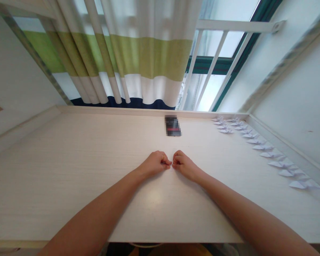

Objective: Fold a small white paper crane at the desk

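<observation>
My left hand and my right hand meet fingertip to fingertip just above the middle of the pale table. Both are closed, with thumb and fingers pinched and the other fingers curled in. Whatever may be between the fingertips is hidden or too small to make out. A ring shows on a finger of the left hand. Beyond the hands lies a dark, blurred-out flat object with a red stripe, touched by neither hand.
Several folded white paper cranes stand in rows along the table's right side and far right corner. A raised rim edges the back. Behind it hang striped curtains and a white railing before a window.
</observation>
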Demonstrator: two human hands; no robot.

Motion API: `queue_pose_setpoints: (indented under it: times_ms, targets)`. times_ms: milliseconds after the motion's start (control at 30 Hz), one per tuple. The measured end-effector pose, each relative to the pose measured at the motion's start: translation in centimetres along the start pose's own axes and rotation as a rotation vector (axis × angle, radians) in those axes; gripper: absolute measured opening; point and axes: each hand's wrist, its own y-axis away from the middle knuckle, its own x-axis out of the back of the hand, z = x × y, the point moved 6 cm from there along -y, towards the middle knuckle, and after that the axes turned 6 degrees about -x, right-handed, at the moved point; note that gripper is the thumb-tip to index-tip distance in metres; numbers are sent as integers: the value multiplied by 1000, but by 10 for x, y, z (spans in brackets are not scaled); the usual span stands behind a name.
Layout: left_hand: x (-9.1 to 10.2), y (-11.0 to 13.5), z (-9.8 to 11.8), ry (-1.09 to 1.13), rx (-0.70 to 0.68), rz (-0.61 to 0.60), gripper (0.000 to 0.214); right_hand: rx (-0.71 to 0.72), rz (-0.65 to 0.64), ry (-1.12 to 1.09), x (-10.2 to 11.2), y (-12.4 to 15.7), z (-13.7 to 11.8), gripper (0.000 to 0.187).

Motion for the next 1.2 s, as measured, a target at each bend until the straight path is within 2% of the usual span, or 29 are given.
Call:
queue_pose_setpoints:
  times_ms: [300, 633, 867, 1133, 1200]
  targets:
    - [-2, -1, -1, 36, 5, -16, 14, -28, -19, 90, 1, 1, -5, 24]
    - [-2, -2, -4, 69, 20, -9, 16, -34, 1, 1, 6, 4, -1, 14]
    - [-3, -3, -7, 71, 42, -22, 18, -66, -110, -64, 11, -1, 2, 16]
    - [-5, -4, -11, 106, 80, -15, 18, -187, -334, -352, 15, -1, 10, 17]
    - [-4, -4, -11, 107, 88, -4, 18, -223, -310, -341, 13, -1, 9, 11]
